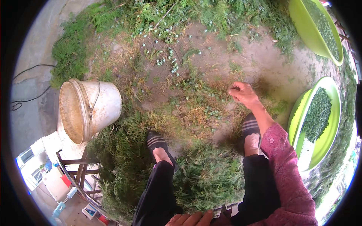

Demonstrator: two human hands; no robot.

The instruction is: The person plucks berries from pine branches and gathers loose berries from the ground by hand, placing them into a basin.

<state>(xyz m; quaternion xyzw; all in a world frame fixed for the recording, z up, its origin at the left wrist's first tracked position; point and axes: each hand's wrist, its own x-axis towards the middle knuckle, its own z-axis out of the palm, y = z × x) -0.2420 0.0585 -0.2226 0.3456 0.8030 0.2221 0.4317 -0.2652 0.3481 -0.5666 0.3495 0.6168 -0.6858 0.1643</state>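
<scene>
Head view, looking down at ground. Person seated or crouched, both feet planted among cut green sprigs

Right hand (244, 94): arm extended forward past the right foot (250, 132), fingers pinched together at the ground on a bit of plant litter. What exactly sits between the fingertips is too small to tell; grip reads as a closed pinch, not a flat palm

Left hand (190, 219): at the bottom edge, resting near the lap, fingers loosely curled, nothing visibly held

Small blue-green berries (211, 112): scattered over bare earth and dry grass. Nearest cluster lies just to the left of and slightly nearer than the right hand; more lie farther ahead, up the middle of the view. No long axis, loose round pieces. Right hand is clearly the nearer one

Surroundings:
- white bucket (90, 109) tipped on its side, mouth toward the person's left, well apart from the right hand
- green basin (331, 113) at right, holding a mound of green pickings, near the right elbow
- second green basin (307, 30) at upper right, farther off
- pile of sprigs (203, 177) between and around the feet

Open room: bare ground ahead of the right hand and toward the berries, unobstructed; basins hem the right side
</scene>
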